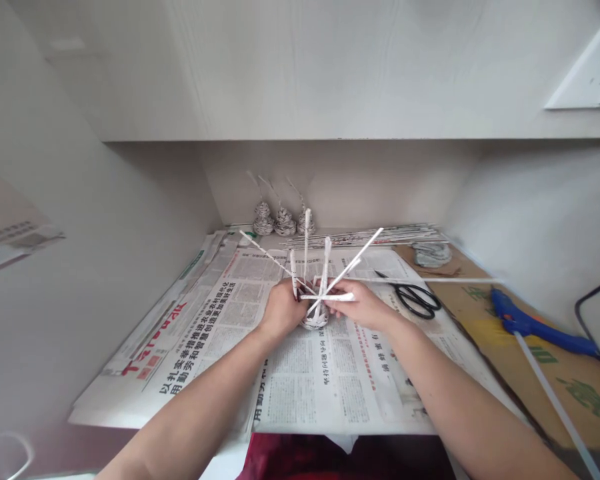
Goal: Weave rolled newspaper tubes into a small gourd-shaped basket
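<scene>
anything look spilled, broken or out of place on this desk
Nothing clearly stands out. The most irregular sight is the paper sticks, jutting at uneven angles from the woven piece between the left hand and right hand; no spill or break shows.

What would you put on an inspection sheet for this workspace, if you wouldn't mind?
Surface: newspaper spread out; cardboard at right.
Work in hand: woven paper piece with paper sticks splaying out.
Clutter: scissors and blue glue gun at right; three woven pieces and a stick bundle at back.
Hands: left hand and right hand both hold the piece.
Cables: black cable by the glue gun; plug not visible.
Surroundings: pale panel above; walls at the sides and back.
</scene>
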A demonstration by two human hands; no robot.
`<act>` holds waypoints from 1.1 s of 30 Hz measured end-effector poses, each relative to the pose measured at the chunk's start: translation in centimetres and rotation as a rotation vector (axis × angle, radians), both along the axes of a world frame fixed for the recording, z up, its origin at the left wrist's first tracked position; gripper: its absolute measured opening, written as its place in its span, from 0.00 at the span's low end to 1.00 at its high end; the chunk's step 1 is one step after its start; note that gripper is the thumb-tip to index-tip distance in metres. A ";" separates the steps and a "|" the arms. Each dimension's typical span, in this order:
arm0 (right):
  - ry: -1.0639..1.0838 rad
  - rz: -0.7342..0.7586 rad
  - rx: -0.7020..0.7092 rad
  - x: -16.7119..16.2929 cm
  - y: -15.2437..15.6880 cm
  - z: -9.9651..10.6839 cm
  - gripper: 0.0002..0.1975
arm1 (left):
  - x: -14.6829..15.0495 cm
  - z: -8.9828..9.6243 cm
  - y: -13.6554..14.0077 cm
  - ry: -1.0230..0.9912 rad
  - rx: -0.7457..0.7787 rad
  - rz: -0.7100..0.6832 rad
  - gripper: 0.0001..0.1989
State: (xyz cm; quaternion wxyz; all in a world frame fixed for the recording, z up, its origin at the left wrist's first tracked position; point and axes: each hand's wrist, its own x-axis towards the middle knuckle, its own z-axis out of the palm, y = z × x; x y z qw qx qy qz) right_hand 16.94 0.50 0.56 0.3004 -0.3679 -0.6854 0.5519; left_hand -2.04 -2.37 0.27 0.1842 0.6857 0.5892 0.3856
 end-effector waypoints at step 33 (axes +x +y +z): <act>0.284 -0.380 0.238 -1.7 -1.2 1.3 0.12 | 1.2 -0.4 -0.6 -0.004 0.257 -0.130 0.09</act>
